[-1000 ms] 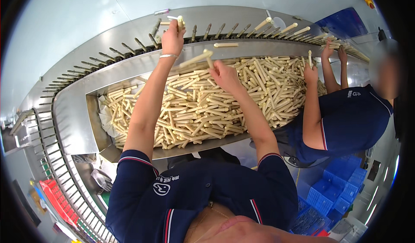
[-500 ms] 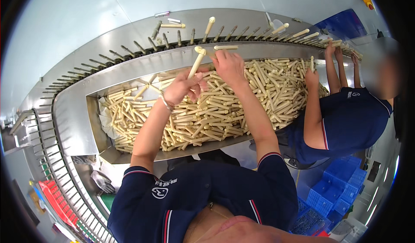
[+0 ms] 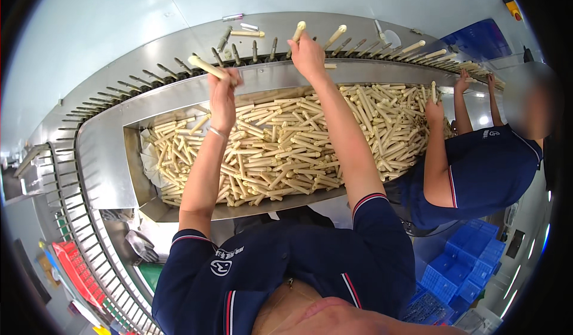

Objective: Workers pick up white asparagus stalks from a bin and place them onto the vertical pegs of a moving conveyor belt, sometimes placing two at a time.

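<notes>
A slim cream-coloured tube with a knobbed end (image 3: 206, 66) is gripped in my left hand (image 3: 222, 99), raised by the row of pegs and tilted to the upper left. My right hand (image 3: 309, 59) is farther over, its fingers closed round the lower part of another cream tube (image 3: 299, 31) that stands at the row; the fingers hide its lower end. To its right, a cream tube (image 3: 336, 36) sits slanted on the row. Dark metal pegs (image 3: 255, 51) stick up along the curved track, several of them bare near my hands. Below my forearms lies a heap of such tubes (image 3: 280, 150).
A metal trough (image 3: 138, 183) holds the heap. The peg track (image 3: 77, 174) curves down the left side. Beyond it lie a loose tube (image 3: 248, 34) and a white cup (image 3: 392, 38). A co-worker (image 3: 471, 162) at the right holds a tube. Blue crates (image 3: 459, 263) stand lower right.
My left hand has moved up and left with its tube, toward the pegs. My right hand has risen to the row and now grips a tube there. The pegs and seated tubes have shifted rightward.
</notes>
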{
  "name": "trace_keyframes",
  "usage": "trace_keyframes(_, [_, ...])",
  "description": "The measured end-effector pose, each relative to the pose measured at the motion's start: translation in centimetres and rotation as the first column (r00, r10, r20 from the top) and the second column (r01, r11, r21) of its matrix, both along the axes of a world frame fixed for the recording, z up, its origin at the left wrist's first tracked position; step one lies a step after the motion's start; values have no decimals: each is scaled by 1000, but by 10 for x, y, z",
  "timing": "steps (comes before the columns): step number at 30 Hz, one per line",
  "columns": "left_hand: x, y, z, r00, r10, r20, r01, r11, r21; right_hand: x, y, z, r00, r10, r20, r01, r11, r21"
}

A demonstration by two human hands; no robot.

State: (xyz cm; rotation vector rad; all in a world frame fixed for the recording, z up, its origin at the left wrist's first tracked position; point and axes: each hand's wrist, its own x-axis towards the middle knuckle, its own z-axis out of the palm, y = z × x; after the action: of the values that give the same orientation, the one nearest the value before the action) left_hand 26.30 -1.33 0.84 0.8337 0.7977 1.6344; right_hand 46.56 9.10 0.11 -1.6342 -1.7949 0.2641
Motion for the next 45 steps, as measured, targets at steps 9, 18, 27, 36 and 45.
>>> trace_keyframes(9, [42, 110, -32, 685, 277, -674, -113, 954, 276, 55, -37, -42, 989, -143, -36, 131, 967, -220])
trace_keyframes(18, [100, 90, -73, 519, 382, -765, -131, 920, 370, 113, -87, -124, 926, 161, 342, 1, 904, -428])
trace_keyframes(27, [84, -26, -245, -188, -245, -951, -52, 969, -240, 112, -70, -171, 532, 482, 696, 89, 786, -612])
trace_keyframes(36, [58, -34, -184, -41, -501, -864, 13, 865, -502, 55, -47, -24, 875, 237, -422, -271, 963, -20])
trace_keyframes(45, [36, 12, -62, 932, 36, -360, -45, 999, -17, 53, 10, -6, 978, 24, 209, 12, 986, -169])
